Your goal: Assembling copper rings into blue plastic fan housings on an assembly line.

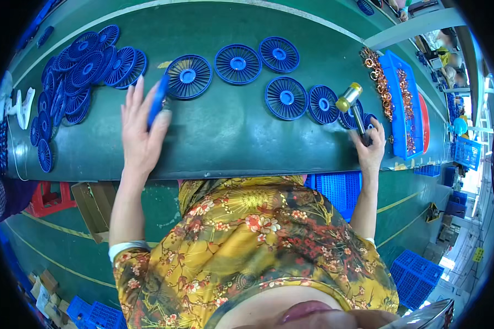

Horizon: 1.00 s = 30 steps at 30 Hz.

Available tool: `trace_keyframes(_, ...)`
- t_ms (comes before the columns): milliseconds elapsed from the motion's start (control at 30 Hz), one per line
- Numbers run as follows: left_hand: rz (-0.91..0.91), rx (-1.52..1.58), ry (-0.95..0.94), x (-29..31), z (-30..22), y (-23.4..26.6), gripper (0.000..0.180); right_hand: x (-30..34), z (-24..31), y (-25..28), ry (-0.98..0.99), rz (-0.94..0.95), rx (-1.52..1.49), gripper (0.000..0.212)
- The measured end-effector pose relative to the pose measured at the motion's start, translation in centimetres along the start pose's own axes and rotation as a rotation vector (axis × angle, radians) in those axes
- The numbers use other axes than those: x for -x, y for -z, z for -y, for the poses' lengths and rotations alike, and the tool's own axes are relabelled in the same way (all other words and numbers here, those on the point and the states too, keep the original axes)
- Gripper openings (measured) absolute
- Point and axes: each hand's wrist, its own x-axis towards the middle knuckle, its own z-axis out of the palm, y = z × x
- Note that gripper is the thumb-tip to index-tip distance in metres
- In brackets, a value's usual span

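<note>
My left hand [139, 129] is over the left part of the green table, fingers long and thumb apart. A blue spoked plastic disc [158, 103], tilted on edge and blurred, sits between thumb and fingers. Beside it lies a flat blue disc [188, 77] with a round hub. Towards the right end, my right hand [371, 143] grips a hammer [360, 118] by its dark handle, the yellow-faced head [349, 97] pointing up and away. Under and beside the hammer are more blue discs [323, 104], part of a loose row across the table.
A heap of overlapping blue discs [88, 68] covers the far left, near a white stand [23, 108]. On the right, copper-coloured rings [380, 82] lie beside a long blue tray [392, 104] holding small copper pieces. Blue crates [337, 192] and a red stool [49, 198] stand below the table edge.
</note>
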Motion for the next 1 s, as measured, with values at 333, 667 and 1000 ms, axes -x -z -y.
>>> trace_keyframes(333, 0.457, -0.456, -0.223, -4.3, -8.4, -7.8, 0.107, 0.3, 11.9, -3.4, 0.197, 0.275, -0.016, 0.042)
trace_keyframes(667, -0.249, -0.702, -0.107, -31.6, -0.2, -18.9, 0.068, -26.6, 11.6, -19.7, 0.412, -0.258, -0.008, 0.040)
trace_keyframes(1000, -0.293, -0.726, -0.098, -33.8, 2.7, -18.7, 0.061, -16.5, 8.2, -12.6, 0.178, 0.094, -0.157, 0.036)
